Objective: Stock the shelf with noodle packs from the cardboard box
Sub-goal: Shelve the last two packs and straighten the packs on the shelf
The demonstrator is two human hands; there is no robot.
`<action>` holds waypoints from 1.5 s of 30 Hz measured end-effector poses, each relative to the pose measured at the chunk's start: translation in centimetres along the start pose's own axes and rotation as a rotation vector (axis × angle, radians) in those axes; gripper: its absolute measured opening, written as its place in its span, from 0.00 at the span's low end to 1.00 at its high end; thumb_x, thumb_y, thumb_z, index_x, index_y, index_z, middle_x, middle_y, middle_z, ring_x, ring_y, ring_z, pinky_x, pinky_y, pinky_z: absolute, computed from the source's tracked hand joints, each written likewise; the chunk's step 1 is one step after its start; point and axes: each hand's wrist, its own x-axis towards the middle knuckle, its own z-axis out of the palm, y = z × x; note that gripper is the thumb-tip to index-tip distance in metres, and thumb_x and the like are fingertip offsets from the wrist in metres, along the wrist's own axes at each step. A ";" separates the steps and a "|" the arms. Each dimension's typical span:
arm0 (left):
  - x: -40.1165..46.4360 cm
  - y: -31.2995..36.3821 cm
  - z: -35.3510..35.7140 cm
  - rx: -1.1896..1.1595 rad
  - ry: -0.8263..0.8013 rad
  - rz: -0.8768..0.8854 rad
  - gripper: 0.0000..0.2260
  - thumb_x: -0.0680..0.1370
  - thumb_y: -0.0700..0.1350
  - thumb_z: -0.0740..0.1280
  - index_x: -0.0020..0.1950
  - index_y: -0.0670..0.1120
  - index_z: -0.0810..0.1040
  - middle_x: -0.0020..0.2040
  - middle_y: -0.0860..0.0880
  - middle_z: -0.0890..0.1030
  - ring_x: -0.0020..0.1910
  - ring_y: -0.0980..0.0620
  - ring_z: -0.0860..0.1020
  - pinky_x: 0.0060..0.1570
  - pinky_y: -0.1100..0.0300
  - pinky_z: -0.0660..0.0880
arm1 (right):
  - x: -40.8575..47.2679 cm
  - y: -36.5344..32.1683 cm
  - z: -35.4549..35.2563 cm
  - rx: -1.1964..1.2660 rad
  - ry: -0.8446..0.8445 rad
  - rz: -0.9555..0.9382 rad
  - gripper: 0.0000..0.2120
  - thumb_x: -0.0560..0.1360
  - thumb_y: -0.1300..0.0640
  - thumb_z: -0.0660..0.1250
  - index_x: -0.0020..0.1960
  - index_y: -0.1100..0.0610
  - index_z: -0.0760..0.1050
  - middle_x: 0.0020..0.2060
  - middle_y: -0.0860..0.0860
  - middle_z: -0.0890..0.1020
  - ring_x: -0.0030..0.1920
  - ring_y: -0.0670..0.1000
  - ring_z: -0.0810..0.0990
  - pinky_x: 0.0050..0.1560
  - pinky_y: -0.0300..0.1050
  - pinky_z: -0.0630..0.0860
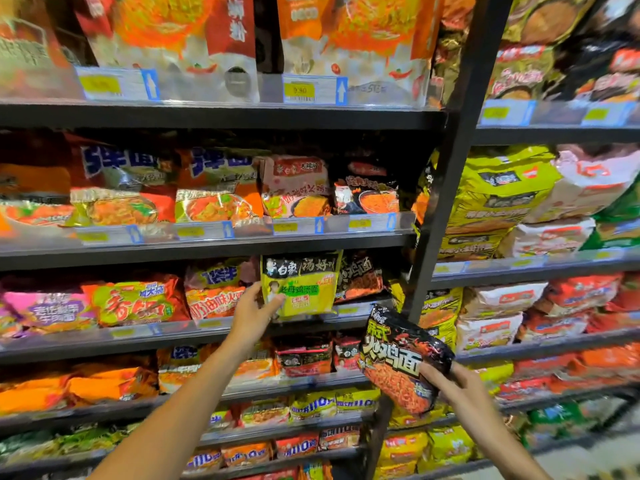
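- A yellow pack (300, 285) is gripped at its lower left edge by the left hand (254, 315), just right of frame centre, at the front of the third shelf (180, 336) from the top.
- A black pack (403, 358) is held by its lower right corner in the right hand (460, 384), lower right of centre, clear of the shelving and in front of the dark upright post (446, 188).
- The step in hand is judged to be seating the yellow pack: it is best pushed back upright, label outward, until its bottom edge sits behind the clear price rail.
- The black pack is best kept out of the way until a matching slot is free; similar black packs (360, 275) are seen just right of the yellow one.
- The cardboard box is not seen anywhere in the frame.
- The left fingers behind the yellow pack are hidden, so the depth of the grip cannot be told.
- Whether the yellow pack already rests on the shelf cannot be told.
- Price labels and the frame edges are blurred; most print is unreadable.
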 end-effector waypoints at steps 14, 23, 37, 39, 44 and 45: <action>4.2 -1.5 3.2 0.355 0.058 -0.081 0.15 0.82 0.45 0.65 0.41 0.45 0.61 0.35 0.49 0.59 0.32 0.51 0.57 0.31 0.56 0.55 | 2.4 -0.9 0.7 -0.032 -0.007 -0.073 0.18 0.71 0.43 0.70 0.55 0.52 0.82 0.47 0.45 0.87 0.50 0.45 0.85 0.52 0.48 0.78; 0.1 -1.2 5.3 0.213 0.072 -0.128 0.32 0.84 0.44 0.59 0.81 0.42 0.43 0.81 0.50 0.43 0.80 0.50 0.43 0.78 0.53 0.47 | 8.8 -5.0 2.9 -0.174 -0.007 -0.267 0.10 0.79 0.48 0.67 0.60 0.47 0.75 0.51 0.44 0.84 0.55 0.44 0.82 0.55 0.43 0.78; -9.7 -1.7 3.5 0.415 -0.184 0.269 0.25 0.83 0.47 0.60 0.77 0.63 0.55 0.78 0.64 0.46 0.77 0.65 0.45 0.69 0.72 0.51 | 18.5 -8.9 7.5 -0.250 0.032 -0.139 0.12 0.84 0.55 0.56 0.60 0.64 0.69 0.52 0.50 0.74 0.58 0.58 0.72 0.51 0.47 0.70; -10.2 -1.8 3.1 0.432 -0.204 0.264 0.25 0.83 0.48 0.60 0.76 0.64 0.56 0.78 0.65 0.46 0.77 0.66 0.45 0.68 0.72 0.51 | 19.8 -8.9 8.3 -0.294 0.088 -0.137 0.11 0.82 0.61 0.56 0.41 0.59 0.63 0.37 0.50 0.66 0.42 0.53 0.67 0.36 0.47 0.62; -10.1 -2.2 2.9 0.456 -0.222 0.255 0.25 0.83 0.47 0.61 0.75 0.65 0.56 0.76 0.67 0.46 0.76 0.68 0.45 0.72 0.61 0.53 | 21.6 -7.0 9.1 -0.560 0.163 -0.107 0.19 0.80 0.64 0.60 0.31 0.59 0.60 0.38 0.57 0.71 0.36 0.56 0.70 0.38 0.46 0.64; -9.9 -2.3 3.0 0.465 -0.229 0.256 0.25 0.83 0.47 0.61 0.76 0.65 0.56 0.76 0.67 0.46 0.76 0.67 0.44 0.72 0.61 0.53 | 21.6 -6.4 9.4 -0.613 0.166 -0.102 0.19 0.80 0.63 0.61 0.32 0.59 0.61 0.42 0.59 0.71 0.39 0.58 0.72 0.40 0.46 0.66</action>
